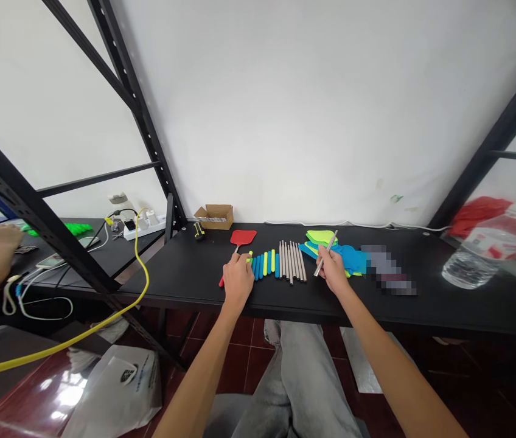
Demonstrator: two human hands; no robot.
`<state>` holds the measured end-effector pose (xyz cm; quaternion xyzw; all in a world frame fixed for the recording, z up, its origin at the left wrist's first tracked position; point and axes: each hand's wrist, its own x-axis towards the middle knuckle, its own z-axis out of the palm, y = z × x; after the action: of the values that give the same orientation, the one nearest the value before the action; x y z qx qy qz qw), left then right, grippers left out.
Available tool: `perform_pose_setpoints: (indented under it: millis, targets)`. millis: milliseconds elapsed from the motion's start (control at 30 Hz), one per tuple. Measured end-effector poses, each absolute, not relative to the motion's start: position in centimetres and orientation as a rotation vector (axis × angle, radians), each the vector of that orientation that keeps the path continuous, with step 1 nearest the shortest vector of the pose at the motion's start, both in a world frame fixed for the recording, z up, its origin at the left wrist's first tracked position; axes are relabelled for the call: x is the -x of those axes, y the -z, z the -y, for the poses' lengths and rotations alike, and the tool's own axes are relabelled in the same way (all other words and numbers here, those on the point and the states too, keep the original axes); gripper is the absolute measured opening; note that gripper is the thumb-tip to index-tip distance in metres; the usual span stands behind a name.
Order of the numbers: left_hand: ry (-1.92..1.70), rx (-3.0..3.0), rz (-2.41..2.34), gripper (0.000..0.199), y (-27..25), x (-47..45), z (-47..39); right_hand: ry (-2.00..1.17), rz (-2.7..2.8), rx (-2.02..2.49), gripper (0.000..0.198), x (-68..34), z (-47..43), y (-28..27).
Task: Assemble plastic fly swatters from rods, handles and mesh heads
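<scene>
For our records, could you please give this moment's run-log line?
left hand: at blue and yellow-green tubular handles; right hand: holding slim silver metal rod; between hands: similar silver rods

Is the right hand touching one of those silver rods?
Touching: the head view shows the right hand closed around a silver rod, both ends sticking out.

Left hand (238,275): fingers rested at the left end of a row of blue and yellow handles (266,264).
Right hand (331,267): gripped one gray rod (333,239), tilted.
Other rods (292,261): lay side by side, right of handles.
Swatter heads (352,259): heaped beside right hand.
Red swatter (243,237): lay near left hand.
</scene>
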<state>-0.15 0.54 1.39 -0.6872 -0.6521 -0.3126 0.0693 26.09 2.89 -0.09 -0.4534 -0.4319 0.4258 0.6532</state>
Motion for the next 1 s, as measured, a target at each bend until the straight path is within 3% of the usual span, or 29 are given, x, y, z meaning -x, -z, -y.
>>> perform_pose_setpoints:
  millis: [500,1000]
  targets:
    - [1.118,2.109,1.878,0.032,-1.36,0.45,-0.83,-0.971,1.027,0.971,0.046,-26.05,-2.70,0.00]
    - [1.272,2.298,1.489,0.025,-1.37,0.48,-0.84,-1.008,1.081,0.953,0.044,-26.17,-2.77,0.05]
